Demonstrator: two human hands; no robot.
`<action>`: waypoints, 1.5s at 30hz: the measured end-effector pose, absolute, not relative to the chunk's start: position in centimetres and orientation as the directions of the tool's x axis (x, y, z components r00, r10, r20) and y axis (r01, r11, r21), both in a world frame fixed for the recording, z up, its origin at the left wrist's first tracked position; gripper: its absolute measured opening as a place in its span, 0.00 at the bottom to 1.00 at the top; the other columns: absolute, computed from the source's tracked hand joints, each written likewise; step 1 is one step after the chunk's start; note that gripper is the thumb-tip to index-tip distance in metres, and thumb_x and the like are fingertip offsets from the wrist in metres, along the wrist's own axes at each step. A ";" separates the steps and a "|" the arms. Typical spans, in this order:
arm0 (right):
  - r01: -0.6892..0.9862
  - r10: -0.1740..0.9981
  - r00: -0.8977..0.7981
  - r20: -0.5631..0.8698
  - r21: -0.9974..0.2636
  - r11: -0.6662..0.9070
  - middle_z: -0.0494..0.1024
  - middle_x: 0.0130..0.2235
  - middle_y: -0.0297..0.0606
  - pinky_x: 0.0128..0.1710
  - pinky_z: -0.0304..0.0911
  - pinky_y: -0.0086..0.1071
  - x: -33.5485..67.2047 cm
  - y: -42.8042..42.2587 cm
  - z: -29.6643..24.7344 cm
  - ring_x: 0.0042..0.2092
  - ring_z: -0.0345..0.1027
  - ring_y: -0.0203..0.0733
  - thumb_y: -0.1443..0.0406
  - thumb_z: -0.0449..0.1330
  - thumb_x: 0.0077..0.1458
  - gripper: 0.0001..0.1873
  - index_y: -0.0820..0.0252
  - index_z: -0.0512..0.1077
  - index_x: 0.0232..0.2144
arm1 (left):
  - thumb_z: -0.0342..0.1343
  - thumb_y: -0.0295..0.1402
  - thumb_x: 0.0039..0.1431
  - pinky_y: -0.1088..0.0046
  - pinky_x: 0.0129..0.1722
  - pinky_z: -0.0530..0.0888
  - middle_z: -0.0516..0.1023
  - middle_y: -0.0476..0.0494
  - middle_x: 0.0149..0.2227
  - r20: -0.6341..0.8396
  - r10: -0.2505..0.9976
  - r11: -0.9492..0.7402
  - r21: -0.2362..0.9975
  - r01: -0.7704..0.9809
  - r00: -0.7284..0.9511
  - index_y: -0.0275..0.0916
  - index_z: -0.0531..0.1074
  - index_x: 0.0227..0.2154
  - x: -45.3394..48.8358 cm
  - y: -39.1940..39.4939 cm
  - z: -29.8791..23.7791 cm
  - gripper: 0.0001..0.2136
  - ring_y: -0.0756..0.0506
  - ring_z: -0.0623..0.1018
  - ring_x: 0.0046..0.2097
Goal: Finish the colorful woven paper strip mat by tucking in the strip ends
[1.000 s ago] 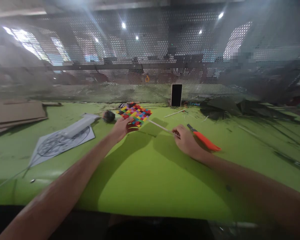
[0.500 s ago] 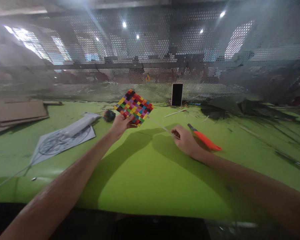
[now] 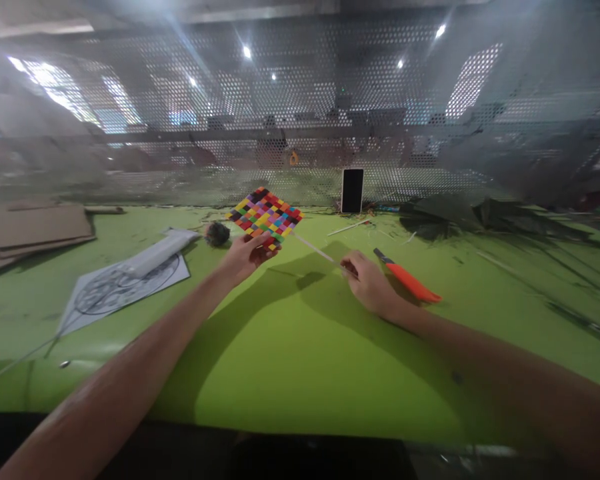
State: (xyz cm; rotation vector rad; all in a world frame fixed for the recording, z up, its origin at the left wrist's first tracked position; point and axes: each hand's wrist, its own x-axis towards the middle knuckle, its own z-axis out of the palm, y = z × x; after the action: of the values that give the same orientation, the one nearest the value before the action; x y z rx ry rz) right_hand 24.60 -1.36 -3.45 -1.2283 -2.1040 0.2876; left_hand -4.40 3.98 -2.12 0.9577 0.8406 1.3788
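My left hand [image 3: 243, 256] grips the near corner of a small sheet with a many-coloured chequered pattern [image 3: 266, 215] and holds it lifted off the green table [image 3: 300, 347], tilted up at the far end. My right hand [image 3: 369, 281] is closed in a pinch on a thin pale stick [image 3: 316, 250] that runs up and left toward the chequered sheet. An orange-handled cutter [image 3: 407, 283] lies on the table just right of my right hand.
A white printed sheet with a rolled paper [image 3: 130, 280] lies at the left, cardboard pieces [image 3: 30, 230] beyond it. A dark ball [image 3: 217, 233] sits near the sheet. A black phone [image 3: 353, 190] leans on the perforated screen. Dark scraps [image 3: 480, 217] cover the far right.
My left hand has lifted the chequered sheet off the table and tilted it up, then lowered it slightly. My right hand has stayed in place, pinching the stick.
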 end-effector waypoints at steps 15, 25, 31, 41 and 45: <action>0.667 0.841 -0.362 0.402 -0.519 0.535 0.73 0.34 0.39 0.35 0.61 0.33 24.6 -1.4 -3.4 0.34 0.65 0.39 0.74 0.54 0.57 0.06 0.60 0.67 0.35 | 0.63 0.33 0.58 0.75 0.25 0.76 0.76 0.48 0.26 0.095 0.988 -0.064 0.972 -0.228 0.126 0.35 0.70 0.30 -3.4 3.3 -2.3 0.09 0.53 0.74 0.23; 0.701 0.867 -0.362 0.342 -0.514 0.495 0.75 0.36 0.42 0.36 0.61 0.33 24.3 -2.0 -2.9 0.34 0.66 0.40 0.73 0.55 0.58 0.06 0.63 0.68 0.38 | 0.64 0.36 0.55 0.74 0.25 0.75 0.75 0.48 0.25 0.173 0.983 -0.159 0.965 -0.208 0.053 0.34 0.71 0.28 -2.9 3.2 -2.4 0.11 0.52 0.74 0.22; 0.684 0.874 -0.383 0.298 -0.545 0.485 0.75 0.32 0.39 0.34 0.60 0.32 24.2 -2.0 -2.9 0.32 0.66 0.38 0.74 0.56 0.56 0.06 0.62 0.69 0.37 | 0.64 0.45 0.55 0.72 0.22 0.73 0.75 0.48 0.24 0.148 0.989 -0.141 0.971 -0.193 0.023 0.36 0.68 0.27 -2.7 2.9 -2.4 0.17 0.51 0.73 0.20; 0.611 0.832 -0.421 0.361 -0.565 0.554 0.74 0.30 0.37 0.29 0.56 0.30 24.3 -2.3 -2.8 0.28 0.62 0.35 0.70 0.56 0.58 0.04 0.62 0.71 0.36 | 0.59 0.43 0.59 0.76 0.21 0.64 0.55 0.54 0.11 0.126 0.973 -0.117 0.991 -0.057 0.195 0.39 0.58 0.13 -3.5 3.2 -3.0 0.24 0.52 0.67 0.17; 0.605 0.824 -0.435 0.363 -0.559 0.567 0.74 0.31 0.37 0.30 0.57 0.30 24.4 -2.1 -3.0 0.29 0.62 0.36 0.69 0.56 0.58 0.05 0.63 0.71 0.36 | 0.58 0.39 0.60 0.75 0.20 0.59 0.55 0.56 0.12 0.135 0.968 -0.110 0.986 -0.129 0.213 0.39 0.58 0.16 -3.2 3.0 -2.7 0.21 0.54 0.62 0.16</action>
State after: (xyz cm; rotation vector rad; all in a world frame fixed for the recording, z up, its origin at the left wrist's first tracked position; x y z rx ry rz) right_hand 24.39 -2.09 -3.02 -1.1383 -2.1884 0.4638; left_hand -3.24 2.97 -2.69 1.3085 0.8990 1.1830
